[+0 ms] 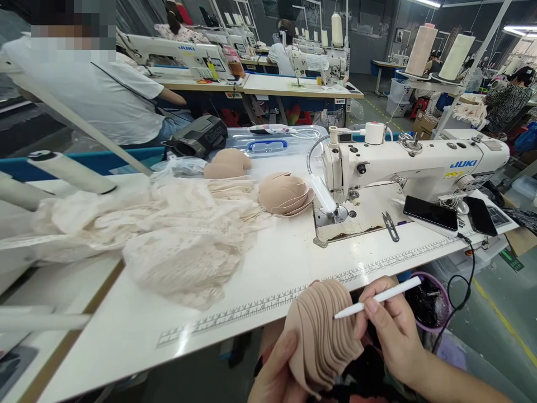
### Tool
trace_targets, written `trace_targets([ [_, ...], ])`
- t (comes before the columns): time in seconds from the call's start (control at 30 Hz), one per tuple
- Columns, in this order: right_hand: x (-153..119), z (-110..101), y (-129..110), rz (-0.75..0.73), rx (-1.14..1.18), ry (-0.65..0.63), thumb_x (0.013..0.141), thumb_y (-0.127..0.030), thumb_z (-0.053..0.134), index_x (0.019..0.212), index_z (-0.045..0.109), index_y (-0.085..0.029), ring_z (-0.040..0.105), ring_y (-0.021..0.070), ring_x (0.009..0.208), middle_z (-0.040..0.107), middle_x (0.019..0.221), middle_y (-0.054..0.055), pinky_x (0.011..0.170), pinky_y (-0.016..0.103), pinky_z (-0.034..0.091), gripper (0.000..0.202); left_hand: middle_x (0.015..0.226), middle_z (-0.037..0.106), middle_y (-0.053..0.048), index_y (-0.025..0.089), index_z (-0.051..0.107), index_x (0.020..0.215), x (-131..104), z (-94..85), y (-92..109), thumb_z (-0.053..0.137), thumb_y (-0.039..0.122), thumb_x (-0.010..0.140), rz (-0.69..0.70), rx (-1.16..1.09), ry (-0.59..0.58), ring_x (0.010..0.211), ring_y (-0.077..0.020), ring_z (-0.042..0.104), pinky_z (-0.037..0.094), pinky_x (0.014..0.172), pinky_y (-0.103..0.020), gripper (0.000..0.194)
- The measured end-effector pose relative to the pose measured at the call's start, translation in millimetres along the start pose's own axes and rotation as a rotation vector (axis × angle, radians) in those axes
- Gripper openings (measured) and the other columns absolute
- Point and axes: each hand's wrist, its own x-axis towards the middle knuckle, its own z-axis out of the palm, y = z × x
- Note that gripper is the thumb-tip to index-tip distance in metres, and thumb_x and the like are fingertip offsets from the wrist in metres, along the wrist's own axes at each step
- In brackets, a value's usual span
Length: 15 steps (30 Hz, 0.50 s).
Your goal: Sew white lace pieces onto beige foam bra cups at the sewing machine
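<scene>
Fanned beige fabric cups (321, 333) are gripped in my left hand (279, 366), its thumb pressed on their left side, below the table's front edge. A white pen (388, 296) is pinched in my right hand (392, 330); its tip is at the face of the fanned stack, and the fingers sit by the stack's right edge. On the table, another pile of beige cups (283, 193) lies left of the sewing machine (403, 168), with more cups (229, 163) behind it. Cream lace fabric (184, 240) is heaped on the left.
Thread snips (390, 226) and a black phone (430, 214) lie right of the needle area. A ruler strip (251, 308) runs along the table's front edge. Below the right side stands a purple bin (444, 319). A person in a white shirt (100, 95) sits at the back left.
</scene>
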Motion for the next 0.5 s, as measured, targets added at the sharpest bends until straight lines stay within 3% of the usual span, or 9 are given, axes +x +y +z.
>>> trace_targets([
  [0.1, 1, 2, -2, -0.017, -0.017, -0.022, 0.112, -0.042, 0.057, 0.104, 0.063, -0.023, 0.052, 0.0104, 0.055, 0.066, 0.064, -0.004, 0.054, 0.022, 0.037, 0.021, 0.136, 0.078, -0.003, 0.033, 0.085, 0.119, -1, -2.3, 0, 0.072, 0.048, 0.096, -0.015, 0.0, 0.011, 0.151, -0.0387, 0.05, 0.033, 0.13, -0.051, 0.03],
  [0.3, 1, 1, -5, -0.019, -0.026, 0.003, 0.112, -0.041, 0.056, 0.103, 0.062, -0.024, 0.051, 0.0104, 0.053, 0.068, 0.066, -0.004, 0.058, 0.024, 0.041, 0.02, 0.133, 0.08, -0.005, 0.03, 0.086, 0.114, 0, -0.8, -1, 0.073, 0.044, 0.095, 0.018, -0.013, 0.049, 0.149, -0.0389, 0.052, 0.036, 0.129, -0.053, 0.028],
  [0.5, 2, 4, -5, -0.02, -0.046, -0.058, 0.112, -0.043, 0.056, 0.105, 0.062, -0.023, 0.05, 0.0114, 0.055, 0.071, 0.067, -0.002, 0.053, 0.023, 0.036, 0.022, 0.127, 0.082, -0.003, 0.03, 0.087, 0.11, 6, 17.3, -3, 0.075, 0.038, 0.093, 0.013, 0.033, -0.072, 0.147, -0.0373, 0.055, 0.032, 0.131, -0.051, 0.022],
])
